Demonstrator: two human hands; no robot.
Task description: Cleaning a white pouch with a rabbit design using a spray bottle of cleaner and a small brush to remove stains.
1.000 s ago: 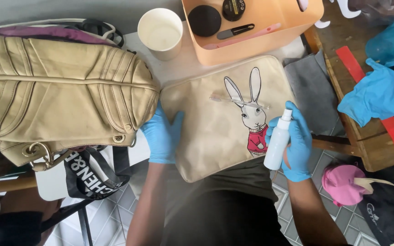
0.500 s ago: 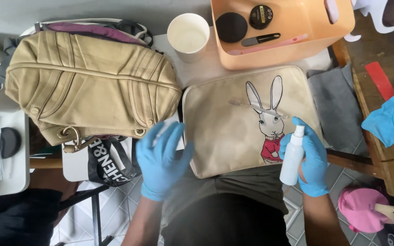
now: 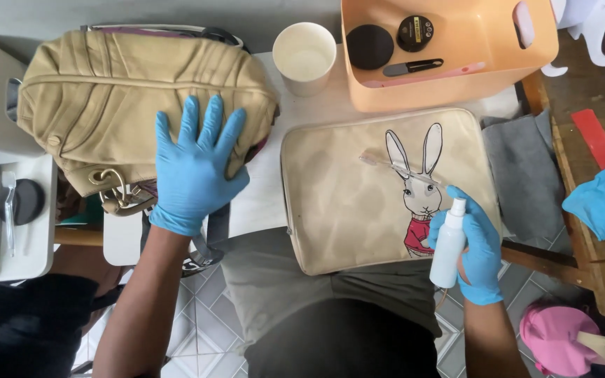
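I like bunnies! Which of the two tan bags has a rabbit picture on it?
The flat tan pouch lying beside the right hand, which holds a white spray bottle. The puffy tan handbag under the left hand is plain, with no picture.

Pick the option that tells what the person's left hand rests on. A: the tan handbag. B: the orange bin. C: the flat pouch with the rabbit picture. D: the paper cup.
A: the left hand, in a blue glove, lies spread flat on the tan handbag, while the right hand holds a small white spray bottle over the rabbit pouch.
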